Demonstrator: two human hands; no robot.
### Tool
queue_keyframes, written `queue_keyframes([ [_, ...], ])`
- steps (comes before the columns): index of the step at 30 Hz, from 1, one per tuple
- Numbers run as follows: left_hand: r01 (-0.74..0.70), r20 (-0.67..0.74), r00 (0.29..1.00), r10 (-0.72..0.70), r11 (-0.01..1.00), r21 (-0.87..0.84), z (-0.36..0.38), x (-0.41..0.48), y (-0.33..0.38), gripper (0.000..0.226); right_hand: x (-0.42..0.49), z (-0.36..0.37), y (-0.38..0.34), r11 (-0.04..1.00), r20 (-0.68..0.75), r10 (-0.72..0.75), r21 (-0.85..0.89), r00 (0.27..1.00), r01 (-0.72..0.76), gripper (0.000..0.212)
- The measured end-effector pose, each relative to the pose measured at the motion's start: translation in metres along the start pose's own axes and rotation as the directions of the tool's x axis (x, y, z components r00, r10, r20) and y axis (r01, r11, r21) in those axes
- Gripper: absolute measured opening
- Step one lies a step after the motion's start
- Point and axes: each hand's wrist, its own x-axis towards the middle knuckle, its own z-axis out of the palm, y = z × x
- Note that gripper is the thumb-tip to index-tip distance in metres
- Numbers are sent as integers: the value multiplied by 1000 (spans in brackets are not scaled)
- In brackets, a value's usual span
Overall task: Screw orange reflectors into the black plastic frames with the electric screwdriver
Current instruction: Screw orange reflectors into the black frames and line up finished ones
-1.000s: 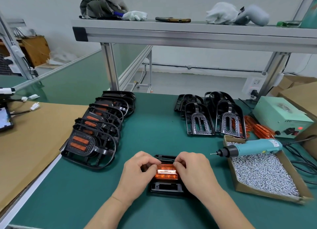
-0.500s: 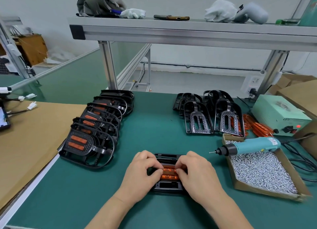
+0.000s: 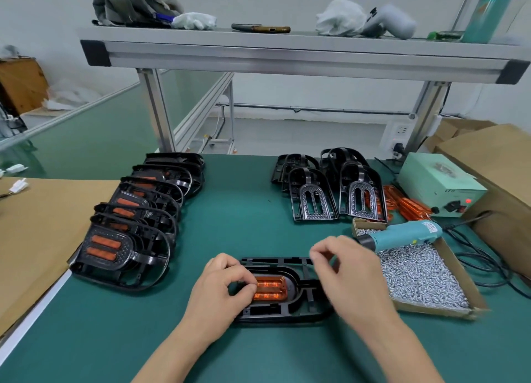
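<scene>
Rightward, cardboard tray [image 3: 431, 310] full of screws [image 3: 416, 276], electric screwdriver [image 3: 402, 234] resting across it

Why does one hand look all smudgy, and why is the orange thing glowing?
Head view: the right hand is smeared by motion blur, while the left hand looks sharp. Head view: the orange reflector glints because it catches the light. Head view: the shelf bows at its ends because of the wide-angle lens.
</scene>
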Motion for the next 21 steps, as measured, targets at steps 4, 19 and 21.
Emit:
queue_keyframes([
  [4,2,3,1000,-2,1000,-11,-1,-2,0,20,12,-27,33,984,-83,149,-84,985,-155,12],
  [19,-11,-23,1000,10,999,-33,-1,-4,1,22,11,-51,84,797,168,487,-488,857,-357,38],
  [21,-8,-29,1000,7,999,-44,-1,-4,0,22,11,-51,83,814,161,477,-453,864,-364,27],
])
